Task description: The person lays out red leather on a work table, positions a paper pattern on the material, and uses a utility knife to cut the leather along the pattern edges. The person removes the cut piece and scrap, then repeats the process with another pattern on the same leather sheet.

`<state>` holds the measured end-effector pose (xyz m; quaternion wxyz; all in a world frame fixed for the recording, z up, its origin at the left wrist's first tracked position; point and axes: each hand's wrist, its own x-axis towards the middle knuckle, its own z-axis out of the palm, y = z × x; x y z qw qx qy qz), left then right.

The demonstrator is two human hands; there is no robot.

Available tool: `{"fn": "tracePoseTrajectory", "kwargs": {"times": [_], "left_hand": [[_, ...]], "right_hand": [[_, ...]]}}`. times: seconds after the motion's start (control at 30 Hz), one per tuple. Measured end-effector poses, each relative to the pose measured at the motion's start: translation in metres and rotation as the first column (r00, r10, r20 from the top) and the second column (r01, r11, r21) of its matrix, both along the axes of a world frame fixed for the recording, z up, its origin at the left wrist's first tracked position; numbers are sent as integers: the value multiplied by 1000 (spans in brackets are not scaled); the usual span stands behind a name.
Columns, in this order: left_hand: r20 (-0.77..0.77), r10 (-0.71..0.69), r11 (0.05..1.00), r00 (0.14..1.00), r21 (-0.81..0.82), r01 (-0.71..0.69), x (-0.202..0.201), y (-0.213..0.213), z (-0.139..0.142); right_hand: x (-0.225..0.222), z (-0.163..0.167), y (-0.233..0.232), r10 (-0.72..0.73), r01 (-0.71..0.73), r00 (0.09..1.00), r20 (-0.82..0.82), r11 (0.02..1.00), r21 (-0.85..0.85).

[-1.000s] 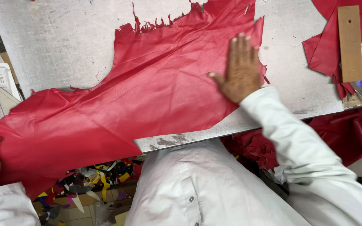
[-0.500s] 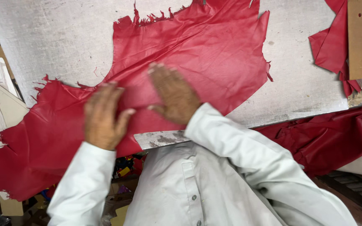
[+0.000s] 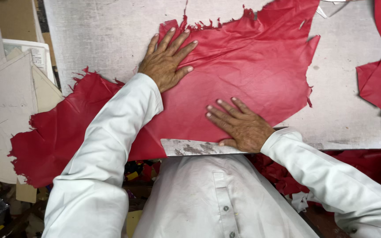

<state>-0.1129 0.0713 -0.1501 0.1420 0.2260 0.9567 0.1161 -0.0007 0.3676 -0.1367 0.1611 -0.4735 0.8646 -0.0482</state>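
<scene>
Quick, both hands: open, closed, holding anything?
Left hand: open, flat on the red leather sheet, gripping nothing.
Right hand: open, flat on the same sheet.

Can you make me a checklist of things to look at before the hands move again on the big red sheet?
1. Left hand flat on the red leather sheet: ok.
2. Right hand flat on it, near the table's front edge: ok.
3. Sheet smooth between the hands: ok, only faint creases.
4. Whole sheet resting on the grey table: not ok, its left part hangs over the edge.
5. Other red piece apart from the sheet: ok.
6. Anything under the sheet: cannot tell.
</scene>
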Motion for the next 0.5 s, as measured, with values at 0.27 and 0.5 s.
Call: {"fn": "tracePoseTrajectory", "kwargs": {"times": [0.27,0.5], "left_hand": [[0,357,880,934,337,-336,-10,-21,21],[151,330,798,932,482,-361,-41,-22,38]], "right_hand": [[-106,10,-45,42,-63,983,-177,992,-112],[-93,23,-66,265,-286,955,-133,942,-176]]}}
